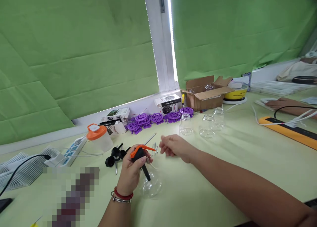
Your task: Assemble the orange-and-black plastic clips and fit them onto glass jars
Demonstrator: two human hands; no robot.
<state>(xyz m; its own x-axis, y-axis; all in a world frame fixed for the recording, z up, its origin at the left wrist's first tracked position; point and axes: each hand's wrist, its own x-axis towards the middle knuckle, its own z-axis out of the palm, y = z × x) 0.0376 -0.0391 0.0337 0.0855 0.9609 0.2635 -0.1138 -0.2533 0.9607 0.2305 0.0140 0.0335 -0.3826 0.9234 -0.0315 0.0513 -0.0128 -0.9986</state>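
Note:
My left hand (132, 170) is closed round a black part with an orange lever (142, 149) and a black stem pointing down. Below and beside it a clear jar (151, 186) rests on the table; I cannot tell whether the hand touches it. A thin metal rod (150, 139) slants up behind the held part. My right hand (175, 146) hovers to the right, fingers curled together; anything inside them is hidden. Several small metal pins (155, 149) lie between the hands. Black cup-like parts with handles (115, 155) are left of my left hand.
Purple wheel-like parts (157, 118) line the back, near small printed boxes (168, 103) and a cardboard box (208, 96). Clear jars (207, 126) stand right of them. An orange-lidded container (99, 137) and power strip (74, 151) are left. Another person's hand (279, 104) rests far right.

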